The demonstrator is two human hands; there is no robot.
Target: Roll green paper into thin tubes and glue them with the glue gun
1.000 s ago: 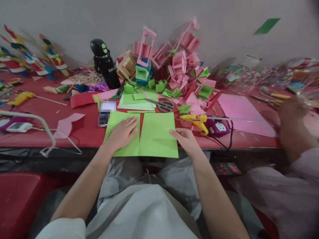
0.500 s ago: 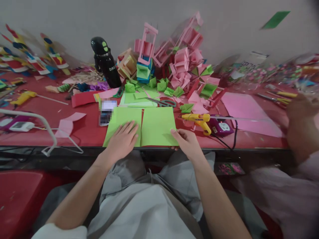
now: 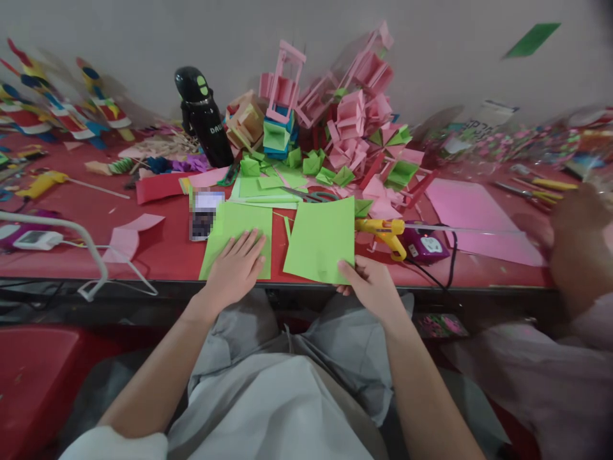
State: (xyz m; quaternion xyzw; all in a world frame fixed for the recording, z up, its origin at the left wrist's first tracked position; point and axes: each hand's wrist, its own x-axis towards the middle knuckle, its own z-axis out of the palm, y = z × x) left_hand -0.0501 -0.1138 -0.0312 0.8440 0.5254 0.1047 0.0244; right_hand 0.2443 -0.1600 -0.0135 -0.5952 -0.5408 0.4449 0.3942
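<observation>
My left hand point(image 3: 238, 268) lies flat with its fingers stretched over a green paper sheet point(image 3: 244, 220) on the red table. Between thumb and fingers, my right hand point(image 3: 366, 284) pinches the lower right corner of a second green paper sheet point(image 3: 318, 236). A gap of red table separates the two sheets, and a thin green strip point(image 3: 287, 228) shows in it. Just right of the second sheet lies a yellow glue gun point(image 3: 387, 230), its nozzle hidden behind the paper. Scissors point(image 3: 318, 196) rest behind it, partly covered.
A black bottle point(image 3: 205, 121) stands at the back, beside a heap of pink and green folded paper pieces point(image 3: 352, 121). A phone point(image 3: 204, 217) lies left of the sheets. Further right are a purple box point(image 3: 425, 241), pink paper point(image 3: 479, 220) and another person's hand point(image 3: 579, 217).
The right green sheet has moved right, away from the left one, with my right hand, and is slightly turned. The gap is wider and shows a green strip. My left hand has stayed put.
</observation>
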